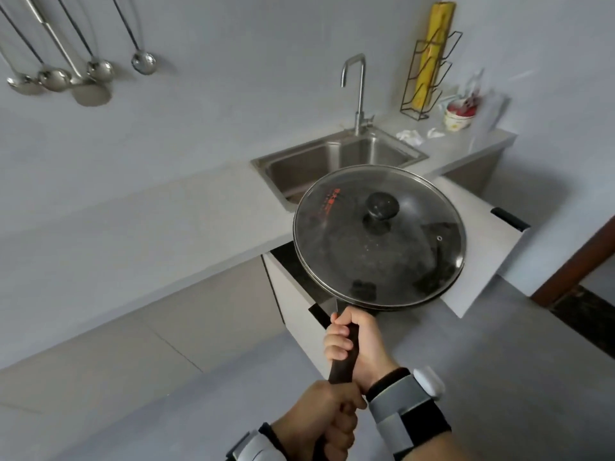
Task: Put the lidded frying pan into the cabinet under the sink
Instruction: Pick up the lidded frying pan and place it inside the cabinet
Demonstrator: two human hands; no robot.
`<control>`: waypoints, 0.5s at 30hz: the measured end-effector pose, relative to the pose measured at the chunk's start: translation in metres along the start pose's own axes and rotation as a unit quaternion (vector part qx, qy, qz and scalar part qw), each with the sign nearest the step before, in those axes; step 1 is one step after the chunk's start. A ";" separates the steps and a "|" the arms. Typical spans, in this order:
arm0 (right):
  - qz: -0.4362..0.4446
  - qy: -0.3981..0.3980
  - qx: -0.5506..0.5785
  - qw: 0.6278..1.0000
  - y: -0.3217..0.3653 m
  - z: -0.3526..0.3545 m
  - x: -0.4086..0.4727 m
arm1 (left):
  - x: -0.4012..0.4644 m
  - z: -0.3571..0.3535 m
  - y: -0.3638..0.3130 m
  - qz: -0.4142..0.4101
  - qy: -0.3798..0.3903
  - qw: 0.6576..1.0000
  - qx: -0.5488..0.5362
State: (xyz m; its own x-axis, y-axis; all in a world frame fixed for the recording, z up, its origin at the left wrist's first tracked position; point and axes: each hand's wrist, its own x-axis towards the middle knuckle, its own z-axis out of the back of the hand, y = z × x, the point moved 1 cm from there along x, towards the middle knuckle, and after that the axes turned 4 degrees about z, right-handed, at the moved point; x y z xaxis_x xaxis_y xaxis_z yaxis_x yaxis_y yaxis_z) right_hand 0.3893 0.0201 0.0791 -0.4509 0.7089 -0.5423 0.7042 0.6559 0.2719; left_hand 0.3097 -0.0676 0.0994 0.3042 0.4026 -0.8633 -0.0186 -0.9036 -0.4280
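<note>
Both hands grip the handle (344,354), right hand (357,347) ahead, left hand (327,417) behind, likely to steady the heavy pan (379,237) and keep the lid (382,207) level. Pan hangs midair before the open cabinet (299,271), sink (336,164) at 12 o'clock.

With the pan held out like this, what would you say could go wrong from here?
1. The glass lid sits loose on the frying pan; tilting it towards the cabinet may slide it off.
2. Both hands, right hand and left hand, grip the handle, leaving none to steady the lid or the open cabinet door.
</note>
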 end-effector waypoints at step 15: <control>-0.139 -0.083 -0.001 0.987 0.139 0.118 0.030 | 0.117 -0.131 -0.060 0.085 -0.025 0.988 -0.131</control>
State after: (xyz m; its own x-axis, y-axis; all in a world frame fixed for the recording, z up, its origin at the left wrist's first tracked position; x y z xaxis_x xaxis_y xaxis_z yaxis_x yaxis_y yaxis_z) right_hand 0.5384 0.1024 0.0070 -0.5306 0.4494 -0.7187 0.5648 0.8197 0.0955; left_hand 0.4713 0.0146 0.0596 0.2711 0.2433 -0.9313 0.1830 -0.9629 -0.1983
